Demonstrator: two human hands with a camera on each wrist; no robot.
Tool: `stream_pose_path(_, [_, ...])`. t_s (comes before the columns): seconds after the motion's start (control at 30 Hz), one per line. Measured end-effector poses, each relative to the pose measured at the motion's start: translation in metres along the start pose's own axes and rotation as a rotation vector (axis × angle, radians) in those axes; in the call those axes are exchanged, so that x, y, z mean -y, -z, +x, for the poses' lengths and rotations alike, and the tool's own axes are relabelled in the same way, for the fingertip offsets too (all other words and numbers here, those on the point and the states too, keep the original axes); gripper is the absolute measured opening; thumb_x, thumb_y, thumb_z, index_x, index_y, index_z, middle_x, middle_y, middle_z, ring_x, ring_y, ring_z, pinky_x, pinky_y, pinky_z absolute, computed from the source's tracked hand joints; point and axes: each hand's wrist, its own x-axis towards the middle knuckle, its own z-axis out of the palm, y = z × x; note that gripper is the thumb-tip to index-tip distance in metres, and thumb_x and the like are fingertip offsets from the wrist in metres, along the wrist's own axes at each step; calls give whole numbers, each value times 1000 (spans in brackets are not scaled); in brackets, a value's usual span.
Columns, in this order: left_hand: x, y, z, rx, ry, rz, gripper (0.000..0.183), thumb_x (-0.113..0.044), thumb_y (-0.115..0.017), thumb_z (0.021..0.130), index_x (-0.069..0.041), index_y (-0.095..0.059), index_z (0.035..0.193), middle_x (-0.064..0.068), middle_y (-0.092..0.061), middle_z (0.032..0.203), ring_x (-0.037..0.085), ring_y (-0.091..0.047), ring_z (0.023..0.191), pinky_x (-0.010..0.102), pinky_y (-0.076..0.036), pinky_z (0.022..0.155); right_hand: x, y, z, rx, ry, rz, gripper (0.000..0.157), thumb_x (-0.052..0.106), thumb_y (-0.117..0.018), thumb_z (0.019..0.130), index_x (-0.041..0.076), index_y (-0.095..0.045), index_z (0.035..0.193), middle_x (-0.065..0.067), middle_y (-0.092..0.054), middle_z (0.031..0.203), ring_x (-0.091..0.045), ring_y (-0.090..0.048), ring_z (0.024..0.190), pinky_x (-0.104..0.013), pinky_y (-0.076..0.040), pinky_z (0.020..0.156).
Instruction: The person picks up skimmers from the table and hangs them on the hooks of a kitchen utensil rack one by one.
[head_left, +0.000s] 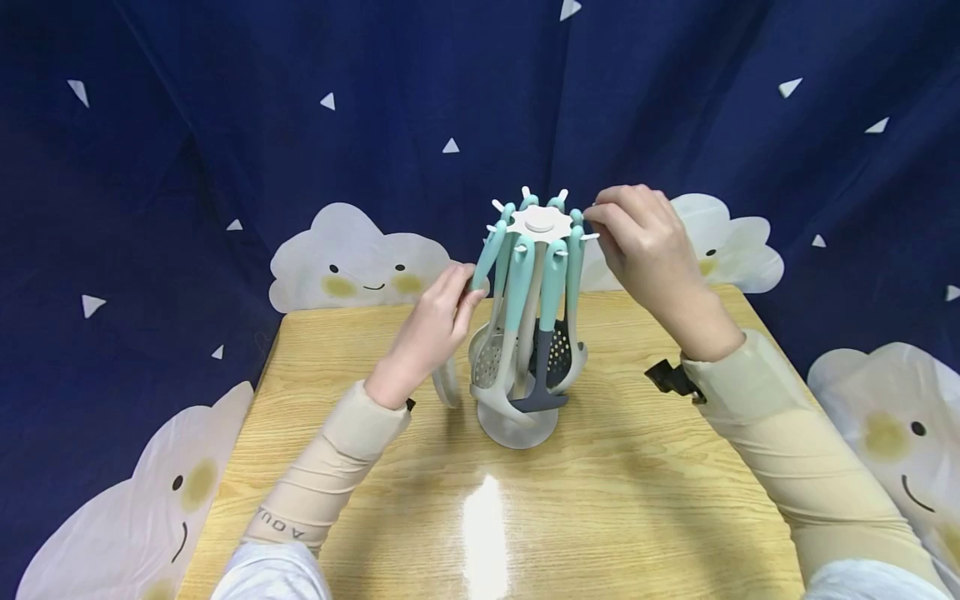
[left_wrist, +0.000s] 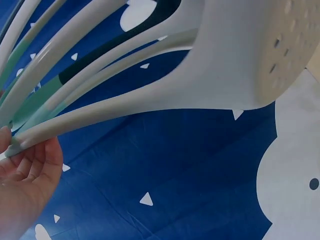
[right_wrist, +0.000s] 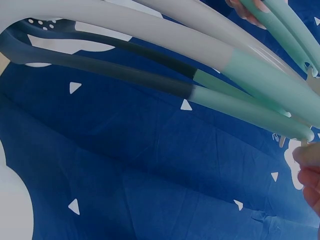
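A white rotating utensil rack (head_left: 539,222) stands on the table, hung with several mint-handled kitchen utensils. My left hand (head_left: 431,321) pinches the mint handle of a beige utensil (left_wrist: 150,100), tilted out from the rack's left side. Its broad head, with small slits, shows large in the left wrist view. My right hand (head_left: 645,237) is at the rack's top right, fingertips pinching one of its pegs; the fingers hide most of it. A dark hoe-shaped utensil (head_left: 542,396), a beige ladle (head_left: 501,400) and a dark perforated skimmer (head_left: 558,354) hang below.
The rack's round base (head_left: 517,429) rests on a wood-grain table (head_left: 600,508). Behind hangs a dark blue curtain (head_left: 225,150) with white triangles. Cloud-shaped panels (head_left: 360,258) with faces line the table's back and sides.
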Motion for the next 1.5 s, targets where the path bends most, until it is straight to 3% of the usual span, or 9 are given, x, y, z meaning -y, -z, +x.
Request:
stream_pose_path(0.33, [-3, -9, -1, -30, 26, -58, 19, -7, -51, 92, 6, -51, 106, 12, -53, 89, 18, -52, 74, 25, -47, 66, 0, 0, 1, -3, -1, -6, 10, -15, -56, 80, -6, -60, 84, -19, -58, 84, -34, -50, 72, -42, -40, 61])
stream_pose_path(1.03, [-5, -20, -3, -86, 19, -60, 17, -6, -52, 92, 5, -50, 105, 11, -50, 86, 18, -50, 73, 26, -46, 64, 1, 0, -1, -7, -8, -12, 10, -15, -56, 80, -6, -59, 84, -19, -58, 84, -34, -50, 71, -41, -39, 59])
stream_pose_path(1.5, [-3, -28, -6, -159, 19, -100, 17, -3, -53, 90, 6, -49, 103, 12, -49, 83, 19, -48, 70, 27, -45, 61, 0, -1, -1, -7, -5, -6, 10, -15, -56, 80, -6, -59, 85, -19, -58, 84, -34, -49, 71, -41, -39, 59])
